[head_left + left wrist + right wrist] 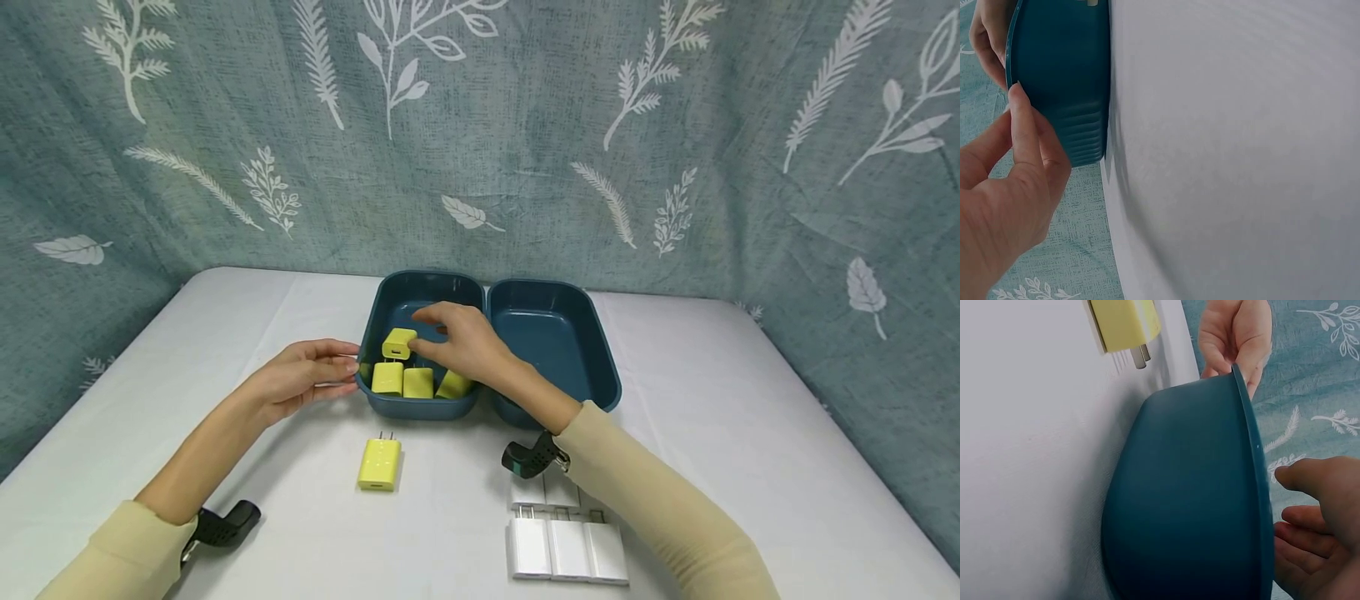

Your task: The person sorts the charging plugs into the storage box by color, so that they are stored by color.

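Observation:
Two dark blue bins stand side by side. My left hand [300, 379] pinches the rim of the left bin [420, 408] at its near left side, seen close up in the left wrist view. Over that bin is my right hand [465, 337], thumb and fingers spread apart with nothing between them. Its thumb tip lies right by a yellow charger plug [397, 343] inside the bin. Several more yellow charger plugs [417, 383] lie along the bin's near wall. Another yellow plug [378, 464] rests on the table in front, prongs pointing away from me.
The right bin [551, 342] touches or nearly touches the left one and shows a bare floor. Several white charger plugs [568, 550] sit in rows on the white tablecloth [697, 400], partly under my right forearm. A patterned curtain [525, 167] hangs behind the table.

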### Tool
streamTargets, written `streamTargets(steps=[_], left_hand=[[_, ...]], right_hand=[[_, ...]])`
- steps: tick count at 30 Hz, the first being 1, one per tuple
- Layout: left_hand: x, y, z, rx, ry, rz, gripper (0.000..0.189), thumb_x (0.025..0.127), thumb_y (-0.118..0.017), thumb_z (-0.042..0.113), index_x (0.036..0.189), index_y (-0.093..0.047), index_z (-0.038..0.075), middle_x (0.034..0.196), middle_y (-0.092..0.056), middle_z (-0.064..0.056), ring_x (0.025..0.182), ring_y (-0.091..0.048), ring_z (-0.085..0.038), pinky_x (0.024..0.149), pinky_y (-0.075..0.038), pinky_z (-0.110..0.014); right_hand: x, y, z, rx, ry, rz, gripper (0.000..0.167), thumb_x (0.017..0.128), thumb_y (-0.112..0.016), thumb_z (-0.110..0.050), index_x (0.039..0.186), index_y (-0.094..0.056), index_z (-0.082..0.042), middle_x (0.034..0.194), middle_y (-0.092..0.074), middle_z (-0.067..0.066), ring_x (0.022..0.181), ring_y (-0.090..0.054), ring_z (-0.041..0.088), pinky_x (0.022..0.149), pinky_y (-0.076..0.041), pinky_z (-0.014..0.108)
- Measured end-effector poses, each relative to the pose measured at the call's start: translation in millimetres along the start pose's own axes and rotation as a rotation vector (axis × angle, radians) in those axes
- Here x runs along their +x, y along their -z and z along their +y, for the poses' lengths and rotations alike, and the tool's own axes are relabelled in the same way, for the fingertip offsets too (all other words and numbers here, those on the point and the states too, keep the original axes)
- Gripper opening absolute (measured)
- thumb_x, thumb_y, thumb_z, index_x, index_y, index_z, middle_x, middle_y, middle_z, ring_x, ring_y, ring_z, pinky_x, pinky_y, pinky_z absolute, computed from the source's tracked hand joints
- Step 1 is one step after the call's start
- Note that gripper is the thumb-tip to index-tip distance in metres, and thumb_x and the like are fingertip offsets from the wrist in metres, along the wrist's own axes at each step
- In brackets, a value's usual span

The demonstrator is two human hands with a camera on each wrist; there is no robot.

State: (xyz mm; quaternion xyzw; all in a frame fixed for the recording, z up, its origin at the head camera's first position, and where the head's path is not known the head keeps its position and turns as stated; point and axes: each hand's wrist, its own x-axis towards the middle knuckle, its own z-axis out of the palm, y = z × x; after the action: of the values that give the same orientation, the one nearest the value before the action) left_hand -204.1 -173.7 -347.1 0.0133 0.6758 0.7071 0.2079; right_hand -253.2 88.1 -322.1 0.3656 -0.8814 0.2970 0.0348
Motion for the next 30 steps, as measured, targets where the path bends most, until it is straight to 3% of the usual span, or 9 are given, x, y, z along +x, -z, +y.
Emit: streamTargets(steps=[8, 15, 21, 30], left_hand=[[-0.9, 0.5, 0.3, 0.001, -0.003, 0.000, 0.048, 0.101, -0.053, -0.001, 0.143, -0.034, -0.011, 0.104, -0.056, -0.007, 0.093, -0.066, -0.014, 0.094, -0.055, -0.033], [-1.0, 1.6, 0.7, 0.001, -0.012, -0.004, 0.047, 0.101, -0.053, 0.000, 0.143, -0.034, -0.012, 0.104, -0.056, -0.007, 0.093, -0.067, -0.014, 0.093, -0.056, -0.032], [0.3, 1.8, 0.6, -0.001, -0.012, -0.006, 0.047, 0.101, -0.054, 0.000, 0.142, -0.035, -0.011, 0.105, -0.056, -0.008, 0.093, -0.067, -0.015, 0.093, -0.056, -0.033], [0.4, 2.0, -1.2, 0.005, -0.020, -0.011, 0.046, 0.101, -0.054, 0.001, 0.141, -0.036, -0.012, 0.103, -0.057, -0.007, 0.093, -0.067, -0.014, 0.091, -0.057, -0.031]], right_hand=[[-9.9, 1.5, -7.5, -0.009, 0.031, 0.016, 0.042, 0.093, -0.072, -0.023, 0.131, -0.063, -0.005, 0.124, -0.063, 0.009, 0.106, -0.062, 0.023, 0.088, -0.056, 0.031], [-20.7, -0.9, -18.9, 0.028, 0.146, 0.079, 0.041, 0.092, -0.073, -0.019, 0.128, -0.063, -0.003, 0.115, -0.064, 0.008, 0.098, -0.062, 0.018, 0.083, -0.055, 0.022], [-27.8, 2.1, -34.2, 0.045, 0.187, 0.123, 0.041, 0.090, -0.075, -0.017, 0.127, -0.063, -0.004, 0.106, -0.062, 0.003, 0.085, -0.058, 0.012, 0.070, -0.056, 0.023], [-42.3, -0.6, -51.3, 0.028, 0.222, 0.083, 0.041, 0.089, -0.076, -0.019, 0.126, -0.063, -0.006, 0.105, -0.062, 0.000, 0.085, -0.060, 0.015, 0.061, -0.050, 0.016]])
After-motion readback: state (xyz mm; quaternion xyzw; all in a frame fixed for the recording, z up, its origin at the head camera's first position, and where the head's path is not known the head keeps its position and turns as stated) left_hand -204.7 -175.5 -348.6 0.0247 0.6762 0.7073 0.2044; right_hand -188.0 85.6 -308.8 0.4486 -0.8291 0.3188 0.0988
